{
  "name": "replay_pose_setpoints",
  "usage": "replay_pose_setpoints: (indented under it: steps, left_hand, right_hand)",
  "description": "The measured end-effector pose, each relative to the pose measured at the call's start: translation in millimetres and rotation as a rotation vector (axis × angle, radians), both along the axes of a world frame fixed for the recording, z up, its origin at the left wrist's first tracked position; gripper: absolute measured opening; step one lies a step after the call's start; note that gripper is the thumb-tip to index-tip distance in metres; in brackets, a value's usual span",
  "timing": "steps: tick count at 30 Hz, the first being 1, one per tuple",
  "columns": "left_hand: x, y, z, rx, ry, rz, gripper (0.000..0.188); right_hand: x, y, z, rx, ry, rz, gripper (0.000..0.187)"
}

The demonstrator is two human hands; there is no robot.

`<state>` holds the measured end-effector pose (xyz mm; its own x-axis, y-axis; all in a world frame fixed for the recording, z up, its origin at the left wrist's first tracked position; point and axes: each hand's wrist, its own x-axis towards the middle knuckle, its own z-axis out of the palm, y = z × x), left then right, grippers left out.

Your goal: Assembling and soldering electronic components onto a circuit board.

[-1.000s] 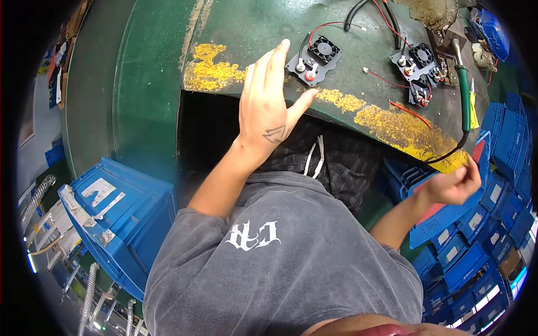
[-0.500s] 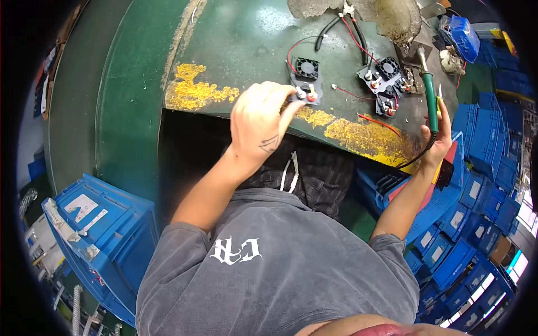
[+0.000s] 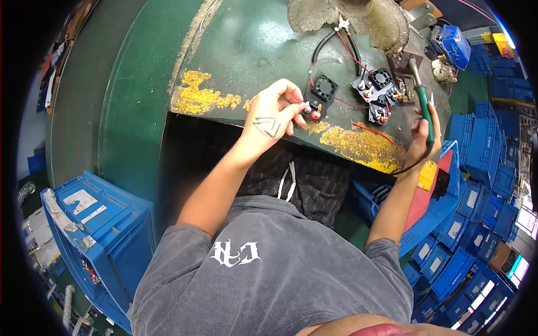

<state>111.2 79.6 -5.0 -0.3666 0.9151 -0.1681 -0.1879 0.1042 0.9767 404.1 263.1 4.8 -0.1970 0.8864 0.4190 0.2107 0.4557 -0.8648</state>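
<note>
My left hand (image 3: 274,115) pinches the near-left edge of a small dark plate with a cooling fan (image 3: 325,88) on it, its thumb and forefinger closed by a silver post. A red-ringed terminal (image 3: 316,115) stands beside those fingertips. My right hand (image 3: 421,134) is wrapped round the green handle of a soldering iron (image 3: 424,106), whose metal end points away to a dark metal block (image 3: 404,66). A thin pointed tip also sticks up by the right fingers; what it belongs to is mostly hidden. Between the hands lies a second fan assembly (image 3: 381,78) with several terminals and wires.
The green workbench (image 3: 252,45) has worn yellow paint along its front edge. A loose red wire (image 3: 372,132) lies near that edge. Black cables (image 3: 320,47) run back to a rough, crusted sheet (image 3: 375,22). Blue crates (image 3: 106,224) stand at left and right.
The left-hand fan plate has shifted right and turned, with my left hand still at it. My right hand and the soldering iron have moved slightly left, and the iron's handle tilts differently.
</note>
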Motion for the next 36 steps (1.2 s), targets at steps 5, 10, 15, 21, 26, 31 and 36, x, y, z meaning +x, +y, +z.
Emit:
replay_pose_setpoints:
  steps: [5, 10, 15, 21, 26, 31, 36]
  left_hand:
    - [-3, 13, 0, 0.135, -0.080, 0.045, 0.004]
    - [-17, 51, -10, 0.214, -0.041, 0.092, 0.005]
    - [-24, 71, -26, 0.154, 0.005, 0.094, 0.002]
    - [-32, 51, -3, 0.011, 0.102, 0.035, 0.015]
    - [-49, 14, 22, -0.066, 0.238, 0.129, 0.017]
    - [-125, -6, 13, 0.012, 0.838, 0.285, 0.017]
    - [-213, 5, 32, -0.038, 1.595, 0.297, 0.026]
  right_hand:
    - [28, 8, 4, -0.074, 0.310, -0.116, 0.050]
    - [55, 0, 7, -0.042, 0.393, -0.147, 0.053]
    - [80, -24, 3, -0.024, 0.552, -0.165, 0.065]
    - [63, -49, -1, -0.191, 0.814, 0.019, 0.067]
    - [38, -44, -33, -0.323, 0.916, 0.188, 0.061]
    - [10, -48, -45, -0.413, 1.030, 0.284, 0.056]
    - [-3, -48, -47, -0.374, 0.976, 0.186, 0.063]
